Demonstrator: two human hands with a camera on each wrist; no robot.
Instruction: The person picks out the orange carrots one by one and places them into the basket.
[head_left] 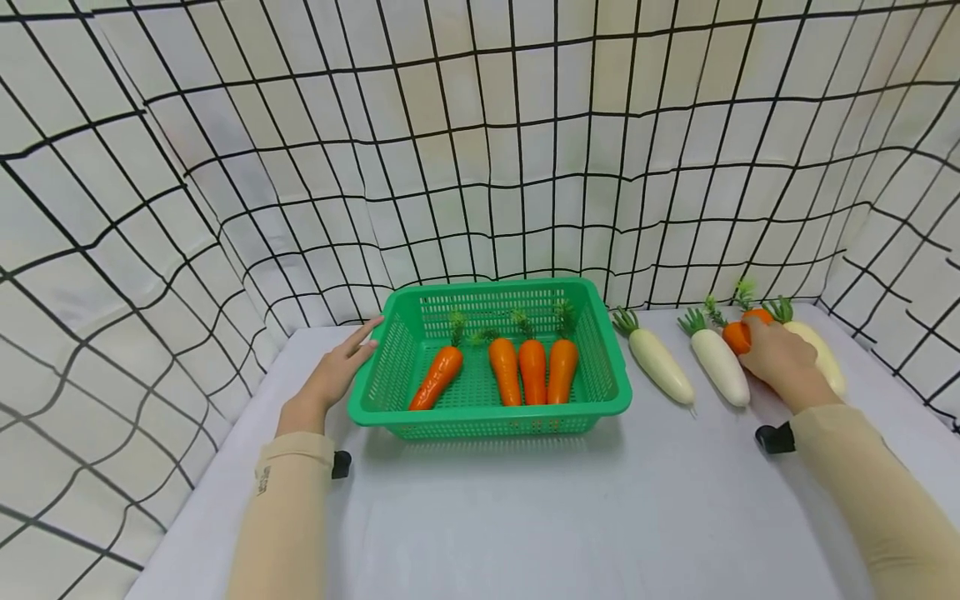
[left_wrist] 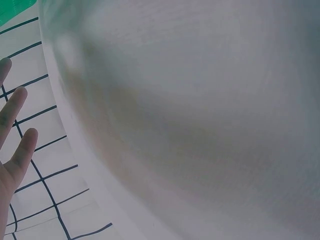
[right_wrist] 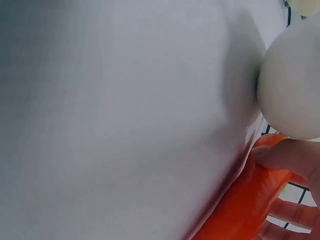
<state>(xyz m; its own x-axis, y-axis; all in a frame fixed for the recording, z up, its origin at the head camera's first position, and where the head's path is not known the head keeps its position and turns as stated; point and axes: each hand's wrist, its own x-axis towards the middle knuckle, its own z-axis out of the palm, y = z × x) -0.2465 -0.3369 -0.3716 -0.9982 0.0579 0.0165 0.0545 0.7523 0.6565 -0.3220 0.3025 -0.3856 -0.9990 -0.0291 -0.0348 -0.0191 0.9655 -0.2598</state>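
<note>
My left hand [head_left: 333, 377] rests with its fingers extended at the left rim of a green plastic basket [head_left: 491, 423]. Spread fingers [left_wrist: 20, 150] show at the edge of the left wrist view. Inside the basket lie several orange carrots [head_left: 532, 371] with green tops. Over on the right, my right hand [head_left: 780, 358] grips a carrot [head_left: 737, 337], thumb on one side and fingers curled round the other. In the right wrist view this carrot [right_wrist: 245, 200] lies along the white cloth. A second carrot [head_left: 759, 315] is just behind it, partly covered by the hand.
Two white radishes [head_left: 660, 367] lie between the basket and my right hand, the nearer one a white radish [head_left: 720, 367] beside the carrot. Another radish [head_left: 817, 354] lies beyond the hand. A black wire grid [head_left: 495, 167] over white cloth walls the table's back and sides.
</note>
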